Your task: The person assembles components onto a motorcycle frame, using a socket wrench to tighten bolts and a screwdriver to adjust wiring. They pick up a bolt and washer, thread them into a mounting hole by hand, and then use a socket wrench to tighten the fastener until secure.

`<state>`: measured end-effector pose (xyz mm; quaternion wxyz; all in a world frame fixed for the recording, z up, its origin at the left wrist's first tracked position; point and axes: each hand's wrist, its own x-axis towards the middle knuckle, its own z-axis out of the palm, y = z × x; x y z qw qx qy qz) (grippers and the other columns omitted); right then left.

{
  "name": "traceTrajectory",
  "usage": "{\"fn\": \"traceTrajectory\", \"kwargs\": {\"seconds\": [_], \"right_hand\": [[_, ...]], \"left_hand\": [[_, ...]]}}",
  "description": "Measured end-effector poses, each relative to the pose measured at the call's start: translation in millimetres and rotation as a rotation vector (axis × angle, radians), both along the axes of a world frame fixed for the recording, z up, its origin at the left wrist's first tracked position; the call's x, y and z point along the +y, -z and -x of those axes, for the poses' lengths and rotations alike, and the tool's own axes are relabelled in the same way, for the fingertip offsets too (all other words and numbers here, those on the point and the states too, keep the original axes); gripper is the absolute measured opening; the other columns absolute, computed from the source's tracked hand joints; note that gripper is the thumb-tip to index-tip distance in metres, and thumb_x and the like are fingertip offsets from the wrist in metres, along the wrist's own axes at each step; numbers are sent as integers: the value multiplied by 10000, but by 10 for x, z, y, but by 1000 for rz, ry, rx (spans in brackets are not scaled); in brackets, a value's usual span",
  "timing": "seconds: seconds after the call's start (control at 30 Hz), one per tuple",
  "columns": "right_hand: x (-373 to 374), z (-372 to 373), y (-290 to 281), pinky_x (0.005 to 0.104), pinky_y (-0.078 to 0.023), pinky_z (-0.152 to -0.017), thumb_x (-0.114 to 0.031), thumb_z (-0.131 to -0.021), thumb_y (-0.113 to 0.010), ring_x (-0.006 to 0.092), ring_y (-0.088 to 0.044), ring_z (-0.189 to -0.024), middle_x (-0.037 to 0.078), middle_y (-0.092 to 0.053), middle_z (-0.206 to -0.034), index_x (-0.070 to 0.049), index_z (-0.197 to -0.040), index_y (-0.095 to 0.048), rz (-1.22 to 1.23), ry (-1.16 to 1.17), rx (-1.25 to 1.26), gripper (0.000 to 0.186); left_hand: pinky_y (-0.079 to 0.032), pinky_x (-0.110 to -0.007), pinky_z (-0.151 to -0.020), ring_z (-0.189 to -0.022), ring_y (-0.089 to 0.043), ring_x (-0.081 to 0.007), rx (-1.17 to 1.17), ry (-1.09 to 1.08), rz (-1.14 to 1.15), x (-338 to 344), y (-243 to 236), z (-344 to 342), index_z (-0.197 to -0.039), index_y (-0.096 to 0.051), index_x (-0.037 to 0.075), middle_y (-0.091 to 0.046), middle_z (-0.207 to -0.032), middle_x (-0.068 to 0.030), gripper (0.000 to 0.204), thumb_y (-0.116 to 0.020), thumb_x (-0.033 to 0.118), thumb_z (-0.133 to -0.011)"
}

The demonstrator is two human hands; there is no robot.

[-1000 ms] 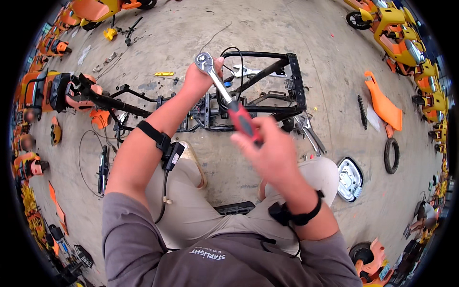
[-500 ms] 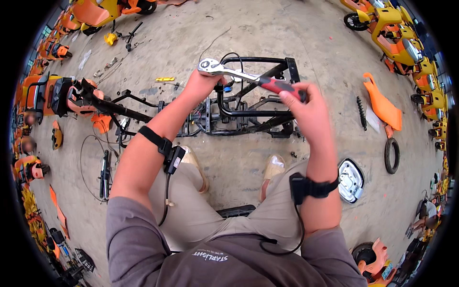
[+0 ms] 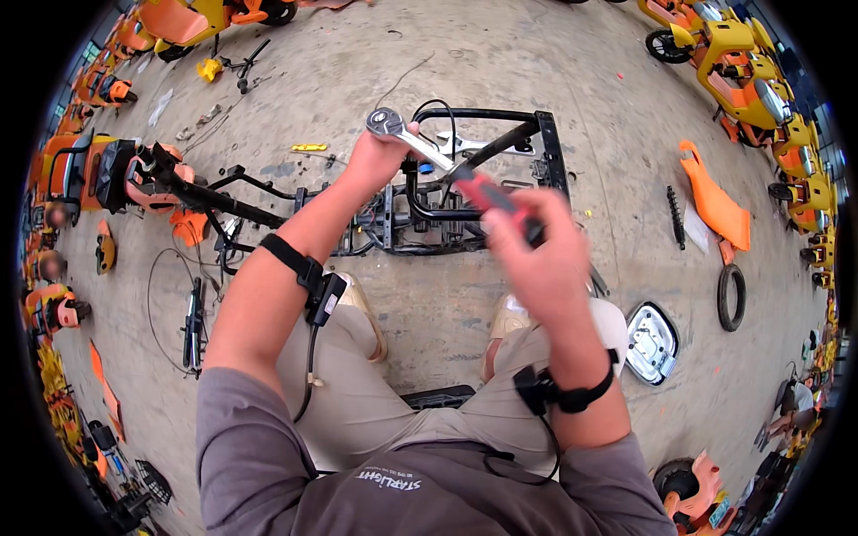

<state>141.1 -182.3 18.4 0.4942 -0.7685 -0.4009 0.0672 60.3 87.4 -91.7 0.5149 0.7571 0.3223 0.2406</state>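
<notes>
Ratchet wrench, chrome w/ red grip, lies slanted over the black tube frame: its round head sits at the frame's far left corner, shaft runs back & right across the top rail, red grip ends nearer the person, just past the frame's near rail. Left hand is at the head end, fingers curled round the shaft right below the head, palm over the frame's left side. Right hand is wrapped tight on the red grip, blurred, so exact finger placement can't be told; it hangs over the frame's near right part. Both wrists carry black straps w/ small boxes & cables.

Frame lies flat on the concrete floor, w/ wiring & small blue parts inside it; can't tell what the socket sits on. Left of frame, joined by a black bar, an orange & black front assy. Yellow small part on the floor just left of frame's far corner. Right of frame: black ribbed strip, then orange body panel, and nearer the person a small black tyre. Chrome-edged plate lies right of the person's knee, well near-side of the frame. Person's shoes rest just this side of the frame. Rows of orange/yellow ride-on vehicles stand far right of frame, along the edge
</notes>
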Motion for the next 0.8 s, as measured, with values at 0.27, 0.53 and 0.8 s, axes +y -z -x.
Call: {"fn": "traceTrajectory", "kwargs": {"seconds": [0.27, 0.53, 0.8], "right_hand": [[15, -14, 52, 369, -534, -653, -379, -845, -791, 261, -690, -707, 125, -708, -839, -49, -1079, -687, 115, -52, -5, 418], [-9, 503, 80, 379, -535, -634, -362, -844, -772, 256, -702, -697, 119, -700, -812, -57, -1157, -660, 244, -196, 27, 451], [137, -465, 46, 310, -509, -663, -300, -867, -790, 153, -621, -716, 62, -681, -814, -22, -1089, -700, 113, 42, 91, 367]], "left_hand": [[-514, -311, -746, -737, -650, -129, -48, -91, 34, -40, -59, 34, -865, -717, 13, -725, -775, -54, 317, -615, 275, -1014], [-491, -307, -690, -709, -622, -122, -64, -93, -36, -126, -138, 23, -899, -652, 2, -703, -759, -62, 388, -580, 360, -1031], [-512, -304, -687, -710, -646, -120, -150, -88, 52, -24, -20, 7, -860, -687, 28, -706, -757, -37, 360, -631, 352, -1005]]}}
